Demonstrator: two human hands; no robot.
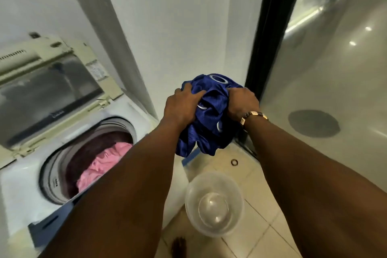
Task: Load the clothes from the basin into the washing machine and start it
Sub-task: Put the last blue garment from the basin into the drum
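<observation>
Head view, looking down along both forearms. The left hand [184, 103] and the right hand [243, 102] together hold a bunched blue cloth [209, 130] in the air, above the tiled floor [257, 176] and to the right of the washer [69, 153]. The left hand's fingers are curled over the top of the bundle, pressing into its folds. The right hand's fingers are closed round a fistful of the fabric at the bundle's right side. Metal rings [218, 79] are set in the cloth; one shows at the top, others among the folds. A beaded bracelet [252, 115] sits on the right wrist.

The washer is a top-loader standing at lower left, its lid [50, 90] raised and leaning back toward the wall [178, 27]. The drum opening shows a pink garment [100, 165] lying inside against darker fabric. A small sticker near the lid's upper right corner and a short mark on the lid's lower edge are too blurred to read; no brand can be made out.

The basin [213, 205], a clear plastic bowl, stands on the floor below the cloth and just right of the washer; nothing can be seen in it. A small dark ring [234, 162] lies on the tiles beyond the basin. A dark-framed glass door [326, 69] stands at right.
</observation>
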